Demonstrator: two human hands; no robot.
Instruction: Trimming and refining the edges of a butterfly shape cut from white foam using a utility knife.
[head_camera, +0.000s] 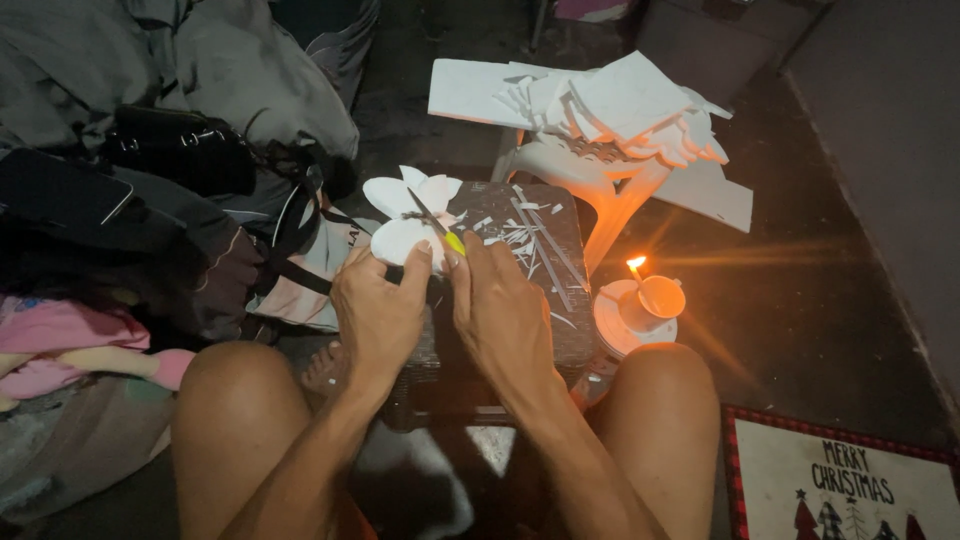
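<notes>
1. Head view: left hand (378, 305) grips the white foam flower cutout (408, 215) at the near-left edge of the dark surface (560, 300).
2. Right hand (500, 310) clasps the yellow-handled craft knife (438, 225), its blade on the cutout.
3. Risk: a blade slip could cut the left fingers; the lit candle (637, 268) stands near the foam sheets (600, 105).
4. Count: one cutout, one knife, one candle.

L hand (378, 305) pins white foam flower (405, 215) — R hand (500, 315) w/ knife (437, 225).

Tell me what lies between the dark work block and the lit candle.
In the head view, only bare dark floor separates the dark work block from the lit candle; the white stool's leg stands just behind that gap.
</notes>
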